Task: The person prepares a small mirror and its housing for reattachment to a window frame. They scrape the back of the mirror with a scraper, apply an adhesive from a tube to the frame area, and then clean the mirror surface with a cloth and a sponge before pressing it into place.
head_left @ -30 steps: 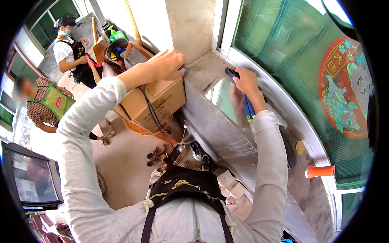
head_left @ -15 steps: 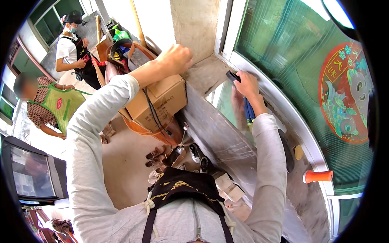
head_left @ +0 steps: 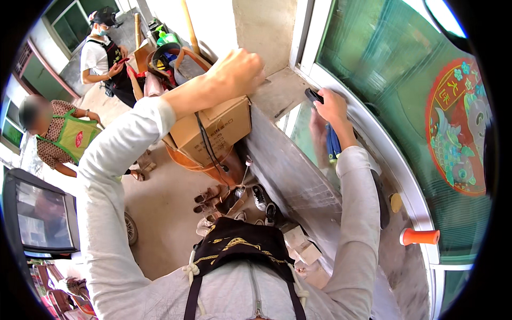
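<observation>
My left hand is raised above a brown cardboard box, its fingers curled into a fist; anything inside them is hidden. On the right, my right hand is closed around a small black object, whose kind I cannot make out. It is over the far end of a sheet of glass on the ledge, which mirrors part of the hand. A blue-handled tool is beside my right wrist, partly covered by the sleeve.
Green glass with a round red decoration borders the ledge. An orange cylinder and a round yellowish piece are near its frame. Several shoes are on the floor below. Two people, one holding a red phone, are at left.
The view has shifted slightly, so most things sit a little farther right. Both my hands keep their closed shape. The person in the green apron has turned slightly and lowered an arm.
</observation>
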Tool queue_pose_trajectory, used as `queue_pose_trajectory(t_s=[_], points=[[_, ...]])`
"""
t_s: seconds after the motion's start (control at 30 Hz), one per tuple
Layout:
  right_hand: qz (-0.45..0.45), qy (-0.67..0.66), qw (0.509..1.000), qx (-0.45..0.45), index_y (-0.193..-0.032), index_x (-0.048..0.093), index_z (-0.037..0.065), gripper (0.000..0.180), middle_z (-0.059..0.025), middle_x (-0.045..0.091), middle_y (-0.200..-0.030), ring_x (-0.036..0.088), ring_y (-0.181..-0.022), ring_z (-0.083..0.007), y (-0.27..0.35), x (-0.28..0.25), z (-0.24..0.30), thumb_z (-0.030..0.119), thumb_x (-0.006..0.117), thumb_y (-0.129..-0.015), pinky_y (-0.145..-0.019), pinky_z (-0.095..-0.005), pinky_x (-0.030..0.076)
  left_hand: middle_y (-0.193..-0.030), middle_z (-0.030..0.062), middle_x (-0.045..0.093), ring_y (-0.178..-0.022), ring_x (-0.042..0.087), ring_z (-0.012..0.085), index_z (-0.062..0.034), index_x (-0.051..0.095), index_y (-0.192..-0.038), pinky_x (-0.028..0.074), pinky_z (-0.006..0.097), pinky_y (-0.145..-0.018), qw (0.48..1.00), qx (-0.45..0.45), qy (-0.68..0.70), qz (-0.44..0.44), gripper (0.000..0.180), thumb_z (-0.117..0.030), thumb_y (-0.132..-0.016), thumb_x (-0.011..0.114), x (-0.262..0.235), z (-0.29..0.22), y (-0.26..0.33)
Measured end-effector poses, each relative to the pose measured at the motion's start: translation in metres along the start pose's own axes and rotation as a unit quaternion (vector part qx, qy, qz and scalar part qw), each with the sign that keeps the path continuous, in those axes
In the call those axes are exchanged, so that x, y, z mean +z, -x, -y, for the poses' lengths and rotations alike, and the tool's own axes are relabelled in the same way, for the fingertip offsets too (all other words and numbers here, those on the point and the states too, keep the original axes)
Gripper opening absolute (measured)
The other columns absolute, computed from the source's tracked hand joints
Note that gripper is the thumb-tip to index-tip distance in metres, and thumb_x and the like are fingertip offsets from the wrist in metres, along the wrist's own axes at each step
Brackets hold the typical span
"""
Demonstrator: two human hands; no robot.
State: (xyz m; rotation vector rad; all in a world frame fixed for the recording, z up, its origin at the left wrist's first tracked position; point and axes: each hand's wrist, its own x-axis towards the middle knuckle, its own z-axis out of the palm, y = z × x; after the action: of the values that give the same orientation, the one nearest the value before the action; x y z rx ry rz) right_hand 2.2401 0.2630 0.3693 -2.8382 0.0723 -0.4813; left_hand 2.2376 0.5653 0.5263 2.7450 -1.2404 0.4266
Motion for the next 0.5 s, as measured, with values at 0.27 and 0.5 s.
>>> queue_pose_trajectory(t_s=[0.27, 0.5], points=[[-0.007, 0.019, 1.0, -0.013, -0.105, 0.062, 0.009, 0.032, -0.0123, 0.067, -0.103, 0.063, -0.099, -0.0335, 0.0, 0.003, -0.005, 0.025, 0.072, -0.079, -0.085, -0.0444, 0.048, -0.071, 0.0085, 0.066, -0.065, 0.069, 0.0243, -0.0055, 0.071, -0.074, 0.059, 0.035, -0.06, 0.98, 0.074, -0.154, 0.099, 0.015, -0.01, -0.083, 0.061, 0.02, -0.036, 0.012], [-0.013, 0.028, 0.999, -0.037, -0.105, 0.062, 0.009, 0.031, -0.0122, 0.068, -0.103, 0.063, -0.098, -0.0334, -0.002, 0.003, 0.005, 0.024, 0.07, -0.08, -0.085, -0.0448, 0.048, -0.071, 0.013, 0.065, -0.062, 0.067, 0.0268, 0.0002, 0.067, -0.076, 0.056, 0.036, -0.053, 0.988, 0.029, -0.127, 0.082, 0.013, -0.008, -0.083, 0.059, 0.008, -0.029, 0.009]])
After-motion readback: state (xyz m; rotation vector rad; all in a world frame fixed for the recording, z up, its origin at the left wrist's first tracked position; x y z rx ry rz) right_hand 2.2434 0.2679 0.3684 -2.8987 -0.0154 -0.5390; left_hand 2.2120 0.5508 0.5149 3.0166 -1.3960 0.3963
